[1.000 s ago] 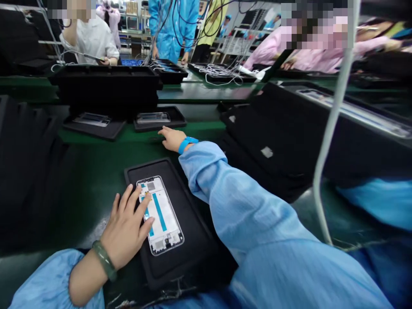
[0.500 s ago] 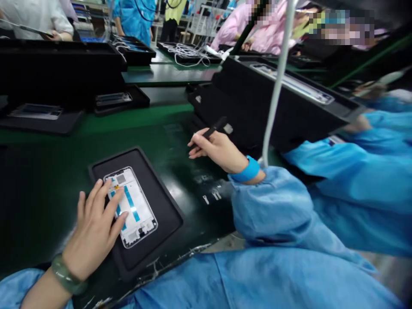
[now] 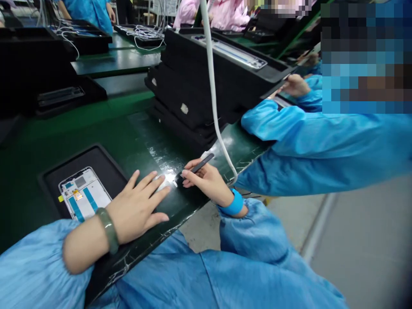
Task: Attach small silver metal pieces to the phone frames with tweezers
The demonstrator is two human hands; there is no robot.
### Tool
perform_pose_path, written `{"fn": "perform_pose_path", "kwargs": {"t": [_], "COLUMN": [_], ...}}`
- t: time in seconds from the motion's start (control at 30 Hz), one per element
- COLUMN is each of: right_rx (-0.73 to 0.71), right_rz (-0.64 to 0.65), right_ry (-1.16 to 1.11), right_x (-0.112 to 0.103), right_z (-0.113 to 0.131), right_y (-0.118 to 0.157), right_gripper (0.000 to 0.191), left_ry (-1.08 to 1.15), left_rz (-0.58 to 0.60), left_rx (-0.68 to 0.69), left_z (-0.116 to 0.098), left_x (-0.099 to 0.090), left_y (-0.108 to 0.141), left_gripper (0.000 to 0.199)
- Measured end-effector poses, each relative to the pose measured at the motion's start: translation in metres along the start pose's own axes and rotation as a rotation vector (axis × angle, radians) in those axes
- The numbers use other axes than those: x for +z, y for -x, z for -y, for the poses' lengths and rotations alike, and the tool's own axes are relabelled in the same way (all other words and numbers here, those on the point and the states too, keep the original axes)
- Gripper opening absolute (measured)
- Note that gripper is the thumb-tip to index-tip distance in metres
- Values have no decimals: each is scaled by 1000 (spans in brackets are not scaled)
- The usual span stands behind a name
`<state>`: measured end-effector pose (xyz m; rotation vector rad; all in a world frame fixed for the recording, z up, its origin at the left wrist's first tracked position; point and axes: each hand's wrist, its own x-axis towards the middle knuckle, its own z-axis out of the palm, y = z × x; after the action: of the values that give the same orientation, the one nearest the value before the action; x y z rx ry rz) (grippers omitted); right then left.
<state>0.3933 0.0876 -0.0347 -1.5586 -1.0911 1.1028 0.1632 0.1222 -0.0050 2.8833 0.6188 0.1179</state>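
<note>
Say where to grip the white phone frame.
Pinch the white phone frame by its long edges from above, at the end farthest from the left hand; it lies flat in the black tray, and the sleeve hides its near end.

one head-worn camera looks forward and down, tilted sideways, from close above the left hand [image 3: 135, 206], right hand [image 3: 206, 180] and green bench [image 3: 96, 122].

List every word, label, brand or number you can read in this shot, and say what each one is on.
Nothing here can be read.
Yellow tag on the phone frame: too small to read.
Pale patch on the stacked black trays: no legible marks.
Black pen in the right hand: no legible marking.
</note>
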Motion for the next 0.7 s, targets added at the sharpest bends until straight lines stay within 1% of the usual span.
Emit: {"fn": "perform_pose_path", "kwargs": {"t": [0.1, 0.23, 0.37, 0.43, 0.5, 0.57, 0.63, 0.7], "right_rx": [0, 50, 140, 119, 58, -11, -69, -123], "right_rz": [16, 16, 32, 35, 45, 80, 151, 236], "right_ry": [34, -33, -206, -304, -373, -413, -444, -462], "right_x": [3, 7, 8, 10, 16, 28, 44, 63], "right_z": [-6, -3, 12, 22, 35, 47, 58, 67], "right_y": [0, -3, -9, -12, -13, -12, -10, -8], "right_gripper": [34, 30, 32, 33, 33, 31, 28, 26], "left_ry": [26, 24, 28, 60, 155, 332, 558, 771], "left_rz": [40, 28, 26, 23, -23, -141, -278, -368], "left_rx": [29, 11, -31, -31, -58, -169, -350, -525], "left_z": [-2, -3, -7, -7, -4, 1, 7, 11], "left_x": [13, 22, 23, 21, 17, 8, -4, -16], "left_y": [-19, -25, -27, -26, -23, -14, -2, 13], "left_gripper": [49, 41, 36, 34, 35, 35, 33, 31]}}
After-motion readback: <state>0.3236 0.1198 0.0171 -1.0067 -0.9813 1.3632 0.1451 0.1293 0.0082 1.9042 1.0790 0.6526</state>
